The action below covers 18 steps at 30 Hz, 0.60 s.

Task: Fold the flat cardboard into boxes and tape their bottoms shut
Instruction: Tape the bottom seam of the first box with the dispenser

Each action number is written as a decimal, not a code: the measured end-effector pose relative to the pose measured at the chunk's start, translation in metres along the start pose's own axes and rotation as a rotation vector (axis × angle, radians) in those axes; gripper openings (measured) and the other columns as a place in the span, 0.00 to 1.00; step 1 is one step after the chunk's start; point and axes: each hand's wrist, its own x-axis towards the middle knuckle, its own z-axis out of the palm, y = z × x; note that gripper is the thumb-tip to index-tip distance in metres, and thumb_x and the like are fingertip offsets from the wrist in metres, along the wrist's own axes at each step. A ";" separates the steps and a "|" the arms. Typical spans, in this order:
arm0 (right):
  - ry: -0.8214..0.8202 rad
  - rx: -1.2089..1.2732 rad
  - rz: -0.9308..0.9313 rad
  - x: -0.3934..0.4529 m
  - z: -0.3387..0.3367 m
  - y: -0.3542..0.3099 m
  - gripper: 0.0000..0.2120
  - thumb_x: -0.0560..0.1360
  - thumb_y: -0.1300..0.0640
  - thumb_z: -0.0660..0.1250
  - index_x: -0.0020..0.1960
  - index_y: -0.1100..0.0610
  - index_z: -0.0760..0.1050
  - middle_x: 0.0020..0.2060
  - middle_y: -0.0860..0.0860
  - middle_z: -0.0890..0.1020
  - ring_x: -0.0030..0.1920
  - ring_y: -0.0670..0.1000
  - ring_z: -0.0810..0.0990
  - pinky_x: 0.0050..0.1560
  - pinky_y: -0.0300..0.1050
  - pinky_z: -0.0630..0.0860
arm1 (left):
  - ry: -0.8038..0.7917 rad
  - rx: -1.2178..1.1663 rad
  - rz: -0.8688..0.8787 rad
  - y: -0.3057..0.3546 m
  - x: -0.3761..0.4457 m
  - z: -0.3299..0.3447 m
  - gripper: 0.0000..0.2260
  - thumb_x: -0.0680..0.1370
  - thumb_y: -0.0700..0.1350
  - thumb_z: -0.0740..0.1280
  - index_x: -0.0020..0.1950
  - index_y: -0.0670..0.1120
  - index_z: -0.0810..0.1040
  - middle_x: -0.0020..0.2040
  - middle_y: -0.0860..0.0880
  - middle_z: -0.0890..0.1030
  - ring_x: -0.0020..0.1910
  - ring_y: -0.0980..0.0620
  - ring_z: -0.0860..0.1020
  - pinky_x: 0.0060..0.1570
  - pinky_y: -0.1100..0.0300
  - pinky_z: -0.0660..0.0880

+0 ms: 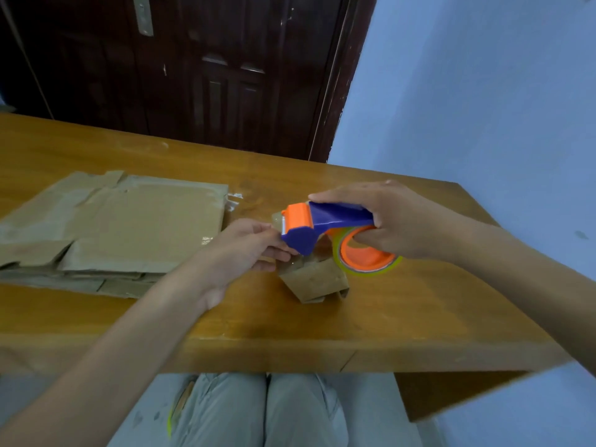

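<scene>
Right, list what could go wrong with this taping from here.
1. The small box sits loose under the tape dispenser; neither hand plainly pins it, so pulling tape may drag or tip it.
2. The left hand has its fingers right at the dispenser's orange cutter end, so they could get nicked.
3. The right hand holds the dispenser above the box, so tape might land crooked.

At the centre of the frame, the right hand grips a blue and orange tape dispenser with a roll of clear tape, held over a small cardboard box on the wooden surface. The left hand pinches at the dispenser's orange front end. A stack of flat cardboard lies at the left. A dark door fills the upper left, a blue wall the upper right.
</scene>
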 end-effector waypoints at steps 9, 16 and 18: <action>0.051 0.146 0.118 -0.042 0.007 0.028 0.39 0.74 0.66 0.72 0.77 0.38 0.68 0.68 0.37 0.79 0.63 0.42 0.79 0.57 0.43 0.79 | -0.044 0.145 0.092 0.013 0.018 0.035 0.10 0.85 0.45 0.65 0.49 0.50 0.85 0.42 0.58 0.87 0.44 0.65 0.83 0.45 0.67 0.73; 0.083 0.216 0.208 -0.075 0.031 0.058 0.40 0.74 0.69 0.70 0.77 0.36 0.68 0.64 0.35 0.80 0.55 0.42 0.81 0.51 0.39 0.77 | -0.045 0.311 0.107 0.021 0.032 0.070 0.12 0.84 0.42 0.63 0.47 0.43 0.85 0.46 0.50 0.88 0.42 0.60 0.83 0.36 0.75 0.73; 0.101 0.233 0.206 -0.082 0.037 0.060 0.41 0.74 0.69 0.69 0.78 0.36 0.66 0.68 0.37 0.78 0.59 0.43 0.81 0.55 0.37 0.77 | -0.055 0.343 0.109 0.020 0.037 0.074 0.13 0.83 0.42 0.64 0.42 0.46 0.85 0.42 0.52 0.88 0.45 0.57 0.84 0.45 0.66 0.77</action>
